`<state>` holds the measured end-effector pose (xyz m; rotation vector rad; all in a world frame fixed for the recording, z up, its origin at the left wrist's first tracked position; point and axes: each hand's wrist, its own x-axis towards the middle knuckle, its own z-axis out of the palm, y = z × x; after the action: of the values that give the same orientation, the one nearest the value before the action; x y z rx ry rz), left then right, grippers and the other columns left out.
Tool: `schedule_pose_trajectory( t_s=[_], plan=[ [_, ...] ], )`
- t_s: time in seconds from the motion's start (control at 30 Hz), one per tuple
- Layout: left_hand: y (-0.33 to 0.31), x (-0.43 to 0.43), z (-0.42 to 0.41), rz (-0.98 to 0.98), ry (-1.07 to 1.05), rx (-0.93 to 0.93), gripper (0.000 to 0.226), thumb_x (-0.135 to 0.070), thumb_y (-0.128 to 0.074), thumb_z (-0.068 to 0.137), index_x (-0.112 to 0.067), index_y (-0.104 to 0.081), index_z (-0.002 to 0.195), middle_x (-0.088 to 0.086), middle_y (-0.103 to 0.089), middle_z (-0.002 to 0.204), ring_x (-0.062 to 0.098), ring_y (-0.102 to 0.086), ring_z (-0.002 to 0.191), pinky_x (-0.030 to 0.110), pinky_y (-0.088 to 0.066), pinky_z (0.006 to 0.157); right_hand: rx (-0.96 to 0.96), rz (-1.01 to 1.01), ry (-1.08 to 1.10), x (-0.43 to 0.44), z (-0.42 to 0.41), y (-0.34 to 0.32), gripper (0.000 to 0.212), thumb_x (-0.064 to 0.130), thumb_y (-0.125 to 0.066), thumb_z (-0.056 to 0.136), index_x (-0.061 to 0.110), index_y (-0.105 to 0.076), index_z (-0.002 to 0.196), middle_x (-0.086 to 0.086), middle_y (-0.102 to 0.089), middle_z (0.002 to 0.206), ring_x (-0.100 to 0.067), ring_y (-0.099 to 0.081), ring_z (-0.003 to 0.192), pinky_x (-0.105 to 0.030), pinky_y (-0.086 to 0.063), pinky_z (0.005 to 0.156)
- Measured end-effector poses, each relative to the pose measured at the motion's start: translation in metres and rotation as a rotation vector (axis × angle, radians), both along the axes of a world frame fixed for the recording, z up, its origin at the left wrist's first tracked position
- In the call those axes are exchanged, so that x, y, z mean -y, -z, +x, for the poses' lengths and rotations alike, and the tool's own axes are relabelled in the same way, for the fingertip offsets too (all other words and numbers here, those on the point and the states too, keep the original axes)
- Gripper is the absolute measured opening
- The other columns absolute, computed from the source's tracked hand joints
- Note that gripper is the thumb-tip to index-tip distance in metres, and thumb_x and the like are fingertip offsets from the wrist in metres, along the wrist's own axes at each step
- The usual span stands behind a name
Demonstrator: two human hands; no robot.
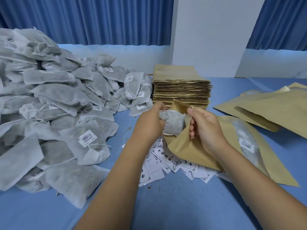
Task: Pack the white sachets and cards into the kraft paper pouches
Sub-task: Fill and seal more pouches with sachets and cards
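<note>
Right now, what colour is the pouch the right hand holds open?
The pouch is plain tan-brown, no print; the head view shows it best.

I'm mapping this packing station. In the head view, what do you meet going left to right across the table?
Pile of white sachets → left hand → sachet it grips → right hand pinching the open kraft pouch → windowed filled pouch → loose pouches at far right.

The sachets [49, 100] on the left are greyish white, their labels [86, 138] white with black barcodes. The pouches [181, 87] are plain kraft tan. The near cards [166, 156] are white with black lettering and borders. The tablecloth [166, 205] is pale blue, the far curtains [83, 19] deep blue.
</note>
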<state>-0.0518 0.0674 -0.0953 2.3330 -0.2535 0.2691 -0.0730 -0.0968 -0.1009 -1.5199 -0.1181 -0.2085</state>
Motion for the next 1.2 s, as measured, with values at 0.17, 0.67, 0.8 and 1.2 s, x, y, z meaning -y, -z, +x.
schedule_pose_trajectory(
  t_s=[0.17,0.67,0.8,1.2],
  plan=[
    [0.001,0.011,-0.005,0.017,-0.001,0.199,0.036,-0.008,-0.054,0.084,-0.022,-0.06,0.116,0.005,-0.065,0.087,0.021,-0.058,0.078,0.032,-0.044,0.064,0.005,-0.039,-0.006,-0.004,-0.001,0.002,0.049,0.019,-0.052,0.098,0.023,-0.05,0.049,0.0,-0.047,0.046,-0.015,-0.043,0.039,-0.022,-0.037,0.039],
    [-0.01,0.024,-0.017,-0.525,0.568,-0.472,0.034,0.011,-0.036,0.093,-0.013,-0.051,0.074,-0.004,-0.061,0.06,0.007,-0.062,0.058,0.017,-0.05,0.06,0.05,-0.109,-0.119,-0.009,-0.012,-0.015,0.044,0.013,-0.049,0.098,0.014,-0.047,0.054,0.0,-0.044,0.044,-0.016,-0.039,0.037,-0.022,-0.035,0.037],
    [-0.005,0.026,-0.013,-0.491,0.592,-0.611,0.036,0.012,-0.036,0.093,-0.013,-0.043,0.069,-0.006,-0.055,0.052,0.001,-0.055,0.049,0.013,-0.047,0.054,0.079,-0.113,-0.145,-0.013,-0.015,-0.017,0.051,0.014,-0.05,0.098,0.022,-0.048,0.048,0.001,-0.043,0.043,-0.015,-0.038,0.036,-0.02,-0.034,0.038],
    [0.007,-0.025,0.016,-0.156,-0.139,-0.218,0.012,-0.015,-0.059,0.091,-0.019,-0.07,0.096,-0.002,-0.071,0.1,0.012,-0.066,0.081,0.029,-0.054,0.078,-0.026,-0.23,0.134,0.012,0.007,-0.001,0.043,0.02,-0.054,0.097,0.013,-0.049,0.055,0.0,-0.051,0.046,-0.014,-0.045,0.038,-0.02,-0.04,0.04]
  ],
)
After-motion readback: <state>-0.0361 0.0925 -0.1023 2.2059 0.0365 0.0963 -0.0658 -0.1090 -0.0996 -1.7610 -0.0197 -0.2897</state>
